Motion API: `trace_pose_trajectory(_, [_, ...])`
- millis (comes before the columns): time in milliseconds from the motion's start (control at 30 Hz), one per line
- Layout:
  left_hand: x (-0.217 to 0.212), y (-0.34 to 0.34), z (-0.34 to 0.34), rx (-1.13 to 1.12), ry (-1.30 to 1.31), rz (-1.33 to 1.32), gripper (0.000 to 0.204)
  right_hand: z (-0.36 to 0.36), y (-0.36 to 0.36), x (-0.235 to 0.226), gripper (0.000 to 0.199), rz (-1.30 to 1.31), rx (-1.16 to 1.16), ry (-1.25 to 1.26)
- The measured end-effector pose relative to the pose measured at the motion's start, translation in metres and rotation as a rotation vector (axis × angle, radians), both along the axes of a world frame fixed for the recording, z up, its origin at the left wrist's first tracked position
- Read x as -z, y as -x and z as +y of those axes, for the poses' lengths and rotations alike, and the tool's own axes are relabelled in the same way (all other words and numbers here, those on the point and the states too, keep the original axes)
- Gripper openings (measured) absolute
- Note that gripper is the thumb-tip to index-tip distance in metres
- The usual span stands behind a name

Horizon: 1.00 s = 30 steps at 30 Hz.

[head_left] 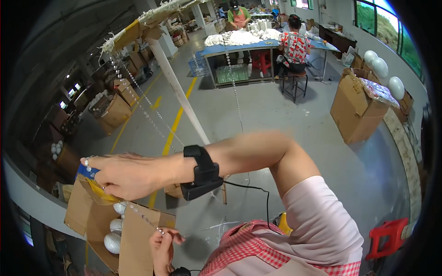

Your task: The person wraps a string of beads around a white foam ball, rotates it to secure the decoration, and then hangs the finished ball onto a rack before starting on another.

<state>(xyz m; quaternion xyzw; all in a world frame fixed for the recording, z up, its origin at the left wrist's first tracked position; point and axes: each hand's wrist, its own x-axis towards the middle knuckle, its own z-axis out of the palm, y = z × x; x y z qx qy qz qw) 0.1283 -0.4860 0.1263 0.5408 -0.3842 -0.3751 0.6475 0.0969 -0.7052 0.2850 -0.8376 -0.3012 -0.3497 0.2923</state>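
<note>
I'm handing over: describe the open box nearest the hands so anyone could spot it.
From the white post, go down and left to the right hand. The open box stands just below it. Unlike the tall box near the windows, it shows silvery balls.

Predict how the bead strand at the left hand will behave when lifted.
The bead strand is probably floppy: it is a thin line of small beads, like the hanging strand ahead. It is likely light, since the left hand pinches it at the fingers. Its shiny surface suggests it could slip through a loose grip.
</note>
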Motion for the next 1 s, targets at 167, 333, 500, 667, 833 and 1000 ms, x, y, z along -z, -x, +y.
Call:
trace_pose_trajectory(167, [0.07,-0.009,0.05,-0.274,-0.317,-0.132,0.027,0.018,-0.012,0.029,0.014,-0.082,-0.153,-0.163])
trace_pose_trajectory(333, [0.121,-0.001,0.11,-0.441,-0.589,0.021,0.025,0.049,-0.031,0.058,0.011,0.124,-0.236,-0.219])
trace_pose_trajectory(500, [0.021,0.03,0.097,-0.482,-0.211,0.453,0.024,0.091,-0.07,0.189,0.024,0.288,-0.19,0.163])
trace_pose_trajectory(667, [-0.008,0.013,0.075,-0.678,0.046,0.429,0.025,0.113,-0.019,0.185,0.033,1.266,-0.778,-0.891])
trace_pose_trajectory(833, [-0.011,0.009,0.09,-0.78,0.182,0.442,0.023,0.066,-0.017,0.264,0.024,1.055,-0.659,-0.417])
trace_pose_trajectory(1000, [-0.005,-0.005,0.128,-0.727,0.244,0.407,0.023,0.013,0.02,0.372,0.02,0.998,-0.298,-0.172])
